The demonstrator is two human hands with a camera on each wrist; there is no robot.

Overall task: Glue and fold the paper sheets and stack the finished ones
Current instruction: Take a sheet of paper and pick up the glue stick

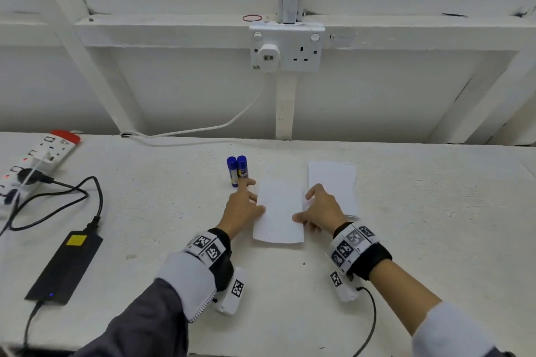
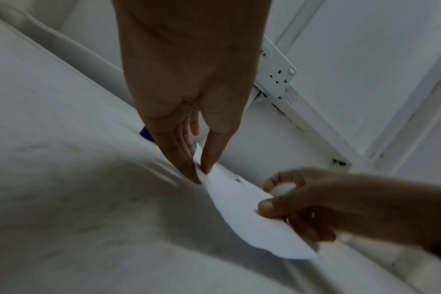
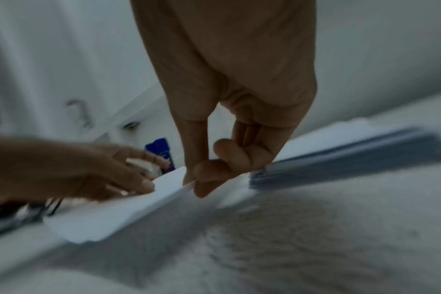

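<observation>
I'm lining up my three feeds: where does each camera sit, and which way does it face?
Head: on the person's head, facing forward and down at the table; both forearms show.
Left wrist: along the left hand, which pinches the paper sheet.
Right wrist: along the right hand, which pinches the sheet's other edge, beside the paper stack.
Shared: both wrist views show the opposite hand and the sheet.
</observation>
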